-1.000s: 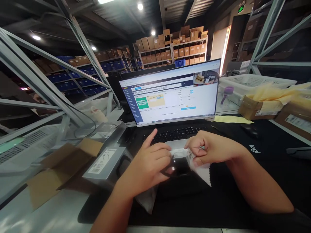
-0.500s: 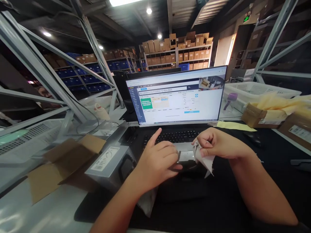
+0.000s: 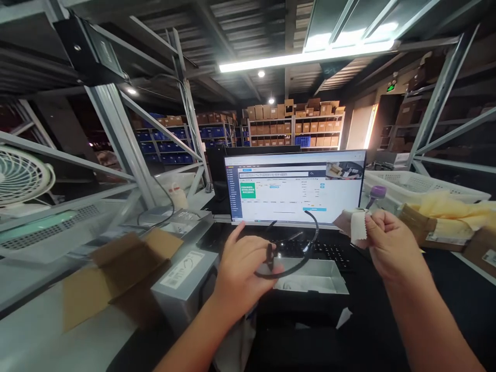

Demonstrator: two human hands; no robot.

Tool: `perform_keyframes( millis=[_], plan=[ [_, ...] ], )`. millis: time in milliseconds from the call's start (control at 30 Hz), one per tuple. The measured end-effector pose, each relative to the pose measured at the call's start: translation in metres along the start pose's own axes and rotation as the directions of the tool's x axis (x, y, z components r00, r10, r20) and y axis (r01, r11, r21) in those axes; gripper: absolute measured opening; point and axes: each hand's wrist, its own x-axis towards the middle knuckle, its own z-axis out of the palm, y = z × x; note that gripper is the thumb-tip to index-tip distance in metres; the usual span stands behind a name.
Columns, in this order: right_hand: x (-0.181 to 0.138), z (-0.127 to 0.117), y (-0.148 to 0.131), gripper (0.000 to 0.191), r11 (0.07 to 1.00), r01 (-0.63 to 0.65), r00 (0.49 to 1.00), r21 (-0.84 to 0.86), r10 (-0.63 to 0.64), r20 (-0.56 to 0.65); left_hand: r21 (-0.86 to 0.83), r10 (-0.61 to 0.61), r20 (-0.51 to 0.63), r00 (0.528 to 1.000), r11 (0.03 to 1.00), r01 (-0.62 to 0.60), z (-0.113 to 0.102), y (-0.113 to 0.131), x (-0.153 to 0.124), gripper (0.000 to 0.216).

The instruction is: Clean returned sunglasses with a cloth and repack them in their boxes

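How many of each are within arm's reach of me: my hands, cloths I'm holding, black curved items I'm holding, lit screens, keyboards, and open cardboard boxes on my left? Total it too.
Hands: 2, left hand and right hand
Cloth: 1
Black curved item: 1
Lit screen: 1
Keyboard: 1
Open cardboard box: 1
Total: 7

Left hand (image 3: 243, 271) holds black frame (image 3: 309, 250) — right hand (image 3: 397, 250), cloth (image 3: 359, 228).

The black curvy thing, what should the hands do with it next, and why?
I'd probably bring the cloth in the right hand toward the black curvy thing, because the left hand holds that up and the cloth is apart from it.
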Motion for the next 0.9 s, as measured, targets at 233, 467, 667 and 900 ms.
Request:
perform_keyframes(
  millis=[233, 467, 667, 900],
  plan=[
    [-0.062, 0.082, 0.025, 0.054, 0.958, -0.134, 0.986, 0.254, 0.155, -0.065, 0.206, -0.055, -0.184, 0.981, 0.974, 0.093, 0.027, 0.008, -0.017, 0.018],
    [-0.101, 0.106, 0.033, 0.045, 0.999, -0.050, 0.996, -0.001, 0.050, 0.068, 0.311, -0.045, -0.126, 0.991, 0.947, 0.082, 0.047, 0.017, -0.032, 0.009],
    [-0.090, 0.094, 0.026, 0.036, 0.995, -0.089, 0.993, -0.053, 0.093, 0.072, 0.226, -0.079, -0.075, 0.994, 0.970, 0.094, 0.052, 0.021, -0.035, 0.015],
    [-0.073, 0.084, 0.015, 0.046, 0.921, -0.314, 0.942, 0.231, 0.271, 0.199, 0.115, -0.082, 0.012, 0.997, 0.990, 0.080, 0.058, 0.023, -0.041, 0.019]
  ],
)
